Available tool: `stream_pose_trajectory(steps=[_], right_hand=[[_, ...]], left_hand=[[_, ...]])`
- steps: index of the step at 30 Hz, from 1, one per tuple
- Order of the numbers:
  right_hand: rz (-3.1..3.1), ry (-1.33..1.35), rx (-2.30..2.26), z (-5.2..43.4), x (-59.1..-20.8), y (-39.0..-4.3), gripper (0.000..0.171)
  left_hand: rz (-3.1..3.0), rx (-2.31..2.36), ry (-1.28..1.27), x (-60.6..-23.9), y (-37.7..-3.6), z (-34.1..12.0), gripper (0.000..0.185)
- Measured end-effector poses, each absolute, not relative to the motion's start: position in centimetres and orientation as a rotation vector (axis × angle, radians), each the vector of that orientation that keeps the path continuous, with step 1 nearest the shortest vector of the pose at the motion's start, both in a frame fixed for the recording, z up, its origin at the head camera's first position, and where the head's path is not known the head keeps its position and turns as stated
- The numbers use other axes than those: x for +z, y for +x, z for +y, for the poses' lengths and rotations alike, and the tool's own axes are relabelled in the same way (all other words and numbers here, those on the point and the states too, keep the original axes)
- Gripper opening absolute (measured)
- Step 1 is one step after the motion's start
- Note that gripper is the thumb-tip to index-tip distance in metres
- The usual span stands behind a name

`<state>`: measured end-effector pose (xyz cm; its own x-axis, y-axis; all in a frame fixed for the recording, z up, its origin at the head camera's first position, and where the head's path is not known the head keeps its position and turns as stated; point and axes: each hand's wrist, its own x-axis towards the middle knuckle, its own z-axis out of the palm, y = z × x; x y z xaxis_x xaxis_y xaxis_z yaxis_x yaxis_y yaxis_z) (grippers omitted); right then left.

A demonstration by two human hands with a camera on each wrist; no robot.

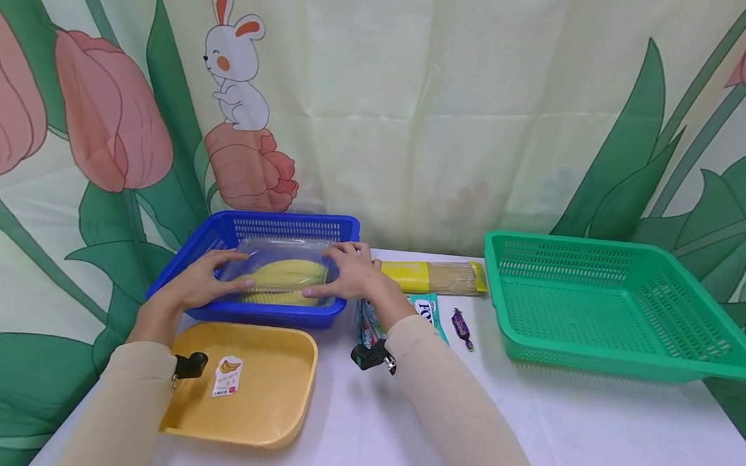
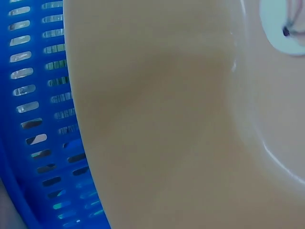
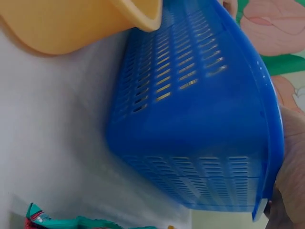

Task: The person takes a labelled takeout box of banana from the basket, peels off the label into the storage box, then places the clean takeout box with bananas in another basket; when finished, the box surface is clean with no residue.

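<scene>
A clear plastic box (image 1: 286, 253) with yellow bananas (image 1: 288, 274) inside sits in the blue basket (image 1: 222, 218), at the back left of the table. My left hand (image 1: 202, 280) holds the box's left side, fingers toward the back and thumb at the front. On the right side, my right hand (image 1: 353, 274) grips the same box, its thumb along the front edge. The right wrist view shows part of that hand (image 3: 293, 176) beside the basket rim (image 3: 274, 119); its fingertips are hidden there. The left wrist view does not show the left hand's hold.
In front of the blue basket stands a yellow bin (image 1: 270, 389) with a banana sticker (image 1: 227, 377). Yellow-wrapped noodles (image 1: 453, 278), a teal packet (image 1: 429, 310) and a purple-wrapped candy (image 1: 461, 329) lie right of my right hand. A green basket (image 1: 594, 354) stands at the right.
</scene>
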<state>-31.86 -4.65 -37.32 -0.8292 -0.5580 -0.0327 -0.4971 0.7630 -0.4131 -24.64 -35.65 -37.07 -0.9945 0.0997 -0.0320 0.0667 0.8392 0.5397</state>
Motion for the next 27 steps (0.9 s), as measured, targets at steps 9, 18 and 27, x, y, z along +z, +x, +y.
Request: stream_pose_trajectory(steps=[9,18,27], right_hand=[[2.732,-1.04,-0.774,-3.6,-37.9,-31.7,0.085],[2.715,-1.099,-0.907,-0.2,-36.7,-30.9,0.078],[2.711,-1.09,-0.947,3.9,-36.5,-29.5,0.075]], left_hand=[[2.993,0.752,0.138,-36.0,-24.4,-35.0,0.08],[3.104,0.717,0.283,-35.0,-24.0,-32.6,0.071],[3.12,0.764,0.386,-34.7,-23.5,-30.1,0.067]])
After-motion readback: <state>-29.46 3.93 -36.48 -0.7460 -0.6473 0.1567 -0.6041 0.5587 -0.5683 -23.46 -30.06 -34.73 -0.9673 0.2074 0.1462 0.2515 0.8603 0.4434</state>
